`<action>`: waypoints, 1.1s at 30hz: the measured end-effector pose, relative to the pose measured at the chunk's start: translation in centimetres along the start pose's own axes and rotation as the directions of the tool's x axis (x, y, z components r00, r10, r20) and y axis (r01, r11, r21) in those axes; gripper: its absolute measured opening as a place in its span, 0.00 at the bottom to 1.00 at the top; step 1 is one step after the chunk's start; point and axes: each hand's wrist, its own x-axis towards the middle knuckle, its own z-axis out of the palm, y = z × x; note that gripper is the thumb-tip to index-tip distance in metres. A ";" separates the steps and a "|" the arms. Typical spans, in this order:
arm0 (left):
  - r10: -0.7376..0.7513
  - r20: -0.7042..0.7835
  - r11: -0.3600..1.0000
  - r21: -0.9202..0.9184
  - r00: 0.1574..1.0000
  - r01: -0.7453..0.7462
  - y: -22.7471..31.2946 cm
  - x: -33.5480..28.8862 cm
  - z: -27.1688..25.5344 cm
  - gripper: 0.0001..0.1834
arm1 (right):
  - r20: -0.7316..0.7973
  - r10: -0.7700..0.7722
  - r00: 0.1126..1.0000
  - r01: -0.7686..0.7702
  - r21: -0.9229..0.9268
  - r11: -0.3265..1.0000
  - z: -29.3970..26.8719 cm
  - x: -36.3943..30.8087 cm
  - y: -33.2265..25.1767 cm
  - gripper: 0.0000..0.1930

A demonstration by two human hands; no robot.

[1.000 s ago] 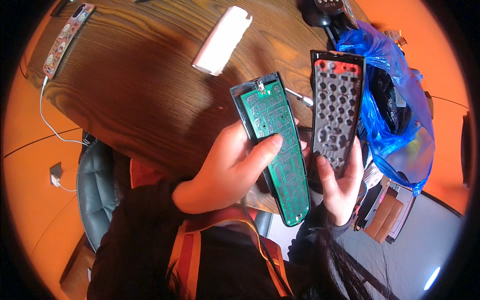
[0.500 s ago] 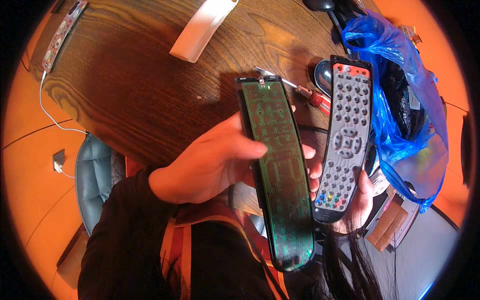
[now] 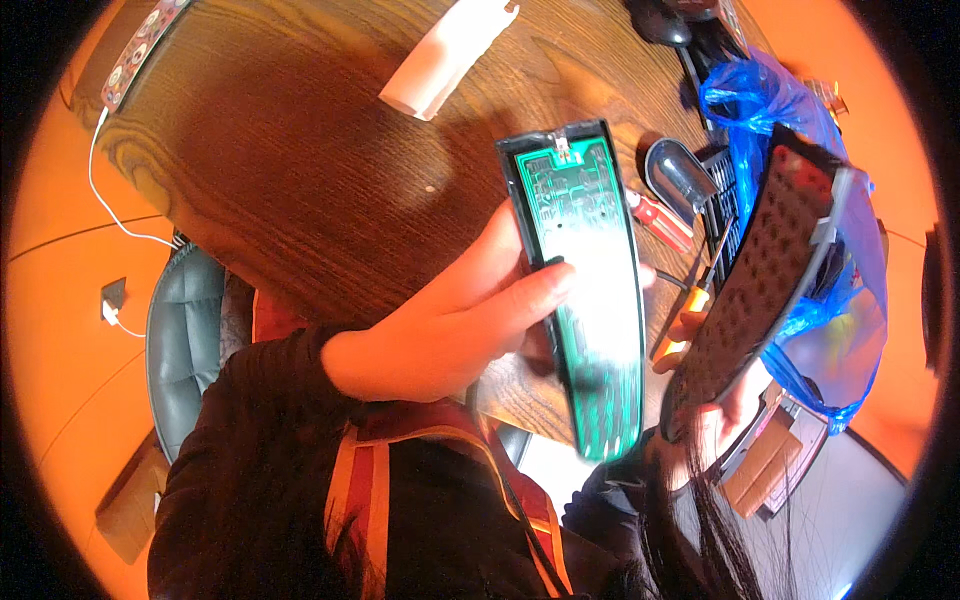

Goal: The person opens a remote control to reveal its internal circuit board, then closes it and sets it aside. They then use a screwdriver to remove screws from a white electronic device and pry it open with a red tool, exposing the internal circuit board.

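Note:
My left hand [image 3: 440,325] is closed round a long green circuit board [image 3: 588,400] set in a black half shell, with the thumb on the board's left edge. Bright glare washes out the board's middle. To its right, my right hand [image 3: 735,405] grips the lower end of a remote control's keypad half [image 3: 760,270]. That half is tilted, its dark, dimpled face showing. On the table beyond lies a pale curved cover [image 3: 440,65]. Behind the two parts are a red-handled screwdriver [image 3: 663,222] and a yellow-handled screwdriver [image 3: 685,318], partly hidden.
A blue plastic bag [image 3: 860,300] bulges at the right, over a black keyboard. Near it sits a dark rounded object [image 3: 678,177]. A phone [image 3: 135,60] with a white cable lies far left. A grey padded chair [image 3: 185,340] stands at the left.
My right hand has turned the keypad half from its grey button side to its dark side. My left hand has moved slightly right and up with the circuit board, which now catches bright light.

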 end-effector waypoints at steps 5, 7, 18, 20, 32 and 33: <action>0.048 -0.149 0.990 -0.121 0.988 -0.066 -1.1 0.2 0.5 0.27 | 0.172 -0.257 0.951 0.303 -0.359 0.883 1.4 -0.3 -0.7 0.27; 0.013 -0.159 0.980 -0.194 0.987 -0.044 -1.1 0.0 0.6 0.28 | 0.262 -0.231 0.937 0.335 -0.481 0.810 1.8 -0.2 -0.8 0.27; -0.099 -0.216 0.924 -0.383 0.971 0.009 -0.8 -0.5 -0.2 0.31 | 0.333 -0.189 0.924 0.346 -0.513 0.785 2.9 0.2 -0.7 0.27; -0.097 -0.197 0.844 -0.536 0.976 -0.024 -1.0 -0.6 -0.3 0.32 | 0.336 -0.204 0.920 0.360 -0.512 0.780 3.0 0.2 -0.6 0.27; 0.232 -0.091 0.964 0.152 0.968 -0.217 -1.4 -0.5 0.4 0.26 | 0.374 -0.173 0.911 0.356 -0.505 0.786 3.2 0.2 -0.6 0.27; 0.257 -0.073 0.958 0.147 0.964 -0.245 -1.5 -0.5 0.4 0.26 | 0.391 -0.172 0.904 0.369 -0.511 0.776 3.1 0.2 -0.5 0.27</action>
